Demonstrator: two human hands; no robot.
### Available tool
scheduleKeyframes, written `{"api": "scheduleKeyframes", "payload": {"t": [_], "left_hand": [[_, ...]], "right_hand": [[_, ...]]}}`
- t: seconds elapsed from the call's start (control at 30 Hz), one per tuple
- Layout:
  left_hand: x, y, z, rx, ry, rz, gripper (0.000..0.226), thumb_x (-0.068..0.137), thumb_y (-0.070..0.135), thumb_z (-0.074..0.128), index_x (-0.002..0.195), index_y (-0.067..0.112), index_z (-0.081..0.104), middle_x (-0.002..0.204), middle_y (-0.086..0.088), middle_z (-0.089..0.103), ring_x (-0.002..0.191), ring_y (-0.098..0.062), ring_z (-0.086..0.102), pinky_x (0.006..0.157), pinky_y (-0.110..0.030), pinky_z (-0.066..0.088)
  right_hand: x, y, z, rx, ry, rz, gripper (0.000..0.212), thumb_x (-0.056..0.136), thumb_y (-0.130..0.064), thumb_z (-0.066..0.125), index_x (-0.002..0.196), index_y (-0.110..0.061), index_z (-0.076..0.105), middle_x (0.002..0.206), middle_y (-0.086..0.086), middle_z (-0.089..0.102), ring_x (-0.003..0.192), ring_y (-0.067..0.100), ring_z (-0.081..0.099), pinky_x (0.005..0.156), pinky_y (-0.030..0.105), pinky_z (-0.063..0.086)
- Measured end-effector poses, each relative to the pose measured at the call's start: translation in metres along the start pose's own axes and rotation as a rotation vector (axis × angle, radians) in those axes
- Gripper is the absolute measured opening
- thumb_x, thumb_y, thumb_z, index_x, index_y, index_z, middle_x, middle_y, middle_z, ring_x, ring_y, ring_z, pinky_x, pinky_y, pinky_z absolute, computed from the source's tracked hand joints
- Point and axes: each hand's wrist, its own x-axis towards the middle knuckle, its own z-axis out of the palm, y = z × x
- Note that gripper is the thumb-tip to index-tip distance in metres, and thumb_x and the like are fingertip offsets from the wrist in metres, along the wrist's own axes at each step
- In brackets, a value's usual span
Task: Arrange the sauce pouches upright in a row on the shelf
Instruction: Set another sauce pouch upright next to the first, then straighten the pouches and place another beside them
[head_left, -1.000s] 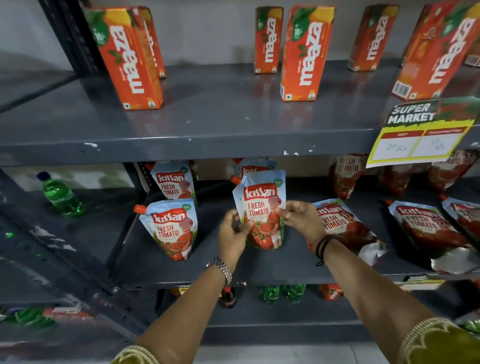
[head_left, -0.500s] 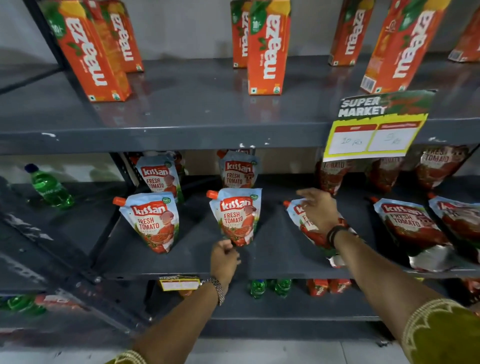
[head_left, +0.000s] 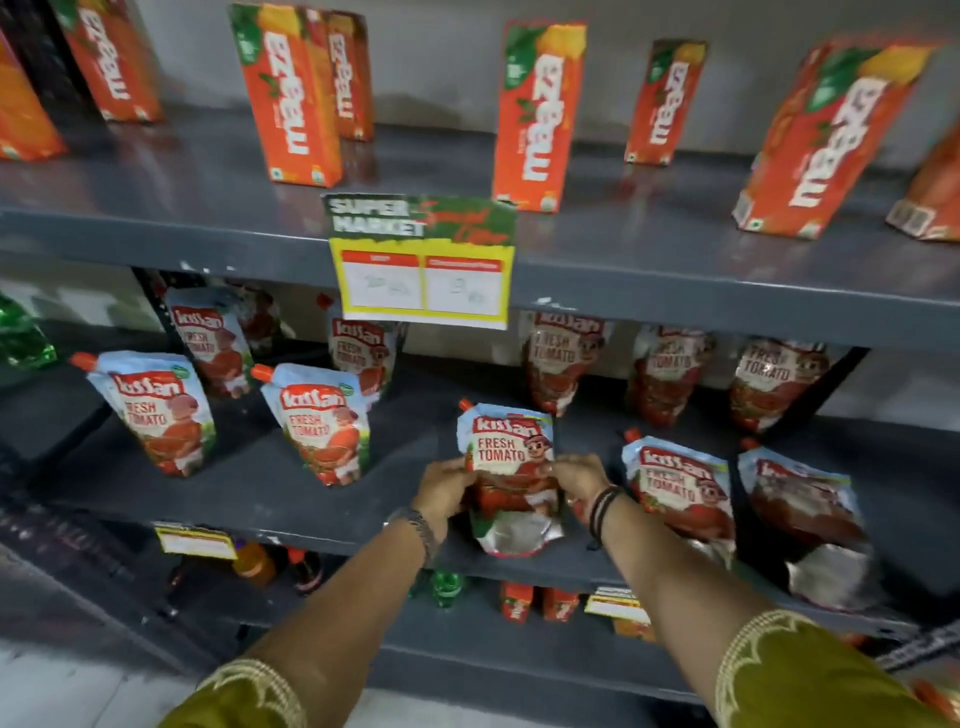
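A Kissan tomato sauce pouch (head_left: 506, 452) with an orange cap is held by both sides over the front of the middle shelf (head_left: 291, 499), its silver bottom tipped toward me. My left hand (head_left: 442, 491) grips its left edge and my right hand (head_left: 581, 480) its right edge. Two pouches stand upright in the front row to the left, one at the far left (head_left: 156, 410) and one beside it (head_left: 319, 421). Two more pouches (head_left: 680, 486) (head_left: 800, 499) lie leaning back to the right. Several pouches stand in the back row.
Orange Maaza juice cartons (head_left: 293, 98) stand on the upper shelf. A yellow price card (head_left: 423, 270) hangs from that shelf's front edge. Green bottles (head_left: 21, 332) lie to the left, and small bottles and cartons (head_left: 447, 587) sit on the shelf below.
My right hand picked up the lying pouch and my left hand came up to its other side. The pouch is now raised between both hands. The view shifted right.
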Motion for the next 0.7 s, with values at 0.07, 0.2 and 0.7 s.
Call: {"api": "scheduleKeyframes", "payload": {"t": [0.07, 0.2, 0.7], "left_hand": [[-0.012, 0.007, 0.008, -0.017, 0.031, 0.075, 0.024, 0.087, -0.003, 0.052, 0.103, 0.011, 0.064, 0.071, 0.008, 0.065, 0.065, -0.004, 0.060, 0.055, -0.019, 0.045], [-0.035, 0.022, 0.029, -0.038, 0.108, 0.259, 0.030, 0.090, -0.003, 0.049, 0.116, 0.012, 0.052, 0.089, 0.000, 0.059, 0.081, -0.008, 0.056, 0.060, -0.015, 0.049], [-0.034, -0.016, 0.079, -0.396, 0.354, -0.093, 0.038, 0.092, 0.003, 0.045, 0.130, 0.000, 0.048, 0.092, -0.010, 0.060, 0.084, -0.020, 0.058, 0.079, -0.032, 0.051]], "right_hand": [[-0.001, -0.003, -0.011, -0.039, -0.020, -0.108, 0.025, 0.070, 0.018, 0.059, 0.059, -0.004, 0.063, 0.049, -0.001, 0.066, 0.045, 0.010, 0.063, 0.048, 0.020, 0.053], [-0.011, -0.016, -0.037, -0.024, -0.026, -0.341, 0.024, 0.071, 0.011, 0.063, 0.080, -0.010, 0.065, 0.085, 0.007, 0.070, 0.070, 0.011, 0.063, 0.065, 0.020, 0.055], [-0.015, -0.014, -0.103, -0.275, -0.060, -0.404, 0.046, 0.081, -0.022, 0.064, 0.123, -0.010, 0.048, 0.113, -0.003, 0.053, 0.109, 0.014, 0.050, 0.096, 0.030, 0.040]]}}
